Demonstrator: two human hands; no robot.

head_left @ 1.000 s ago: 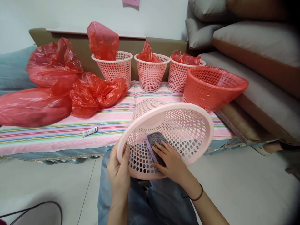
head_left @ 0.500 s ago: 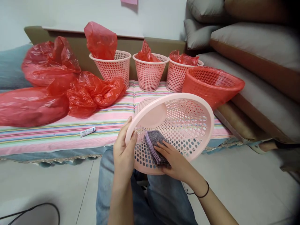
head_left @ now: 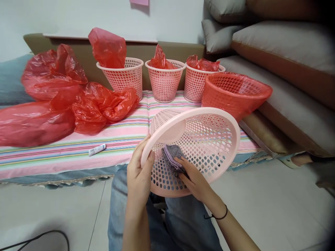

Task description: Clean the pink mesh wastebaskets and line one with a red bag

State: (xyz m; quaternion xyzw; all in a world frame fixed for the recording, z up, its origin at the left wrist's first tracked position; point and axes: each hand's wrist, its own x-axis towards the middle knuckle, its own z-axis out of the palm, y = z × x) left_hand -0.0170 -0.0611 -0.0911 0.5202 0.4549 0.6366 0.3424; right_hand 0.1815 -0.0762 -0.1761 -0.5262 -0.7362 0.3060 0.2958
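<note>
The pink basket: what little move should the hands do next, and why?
Probably the right hand should slide the folded cloth gently along the pink basket, because it grips the cloth inside, while the left hand holds the rim, with the opening tilted toward the person.

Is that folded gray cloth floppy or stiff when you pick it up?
The gray cloth is probably floppy, since its folded layers curve beside the right hand. Its fuzzy-looking surface suggests it isn't very slippery.
</note>
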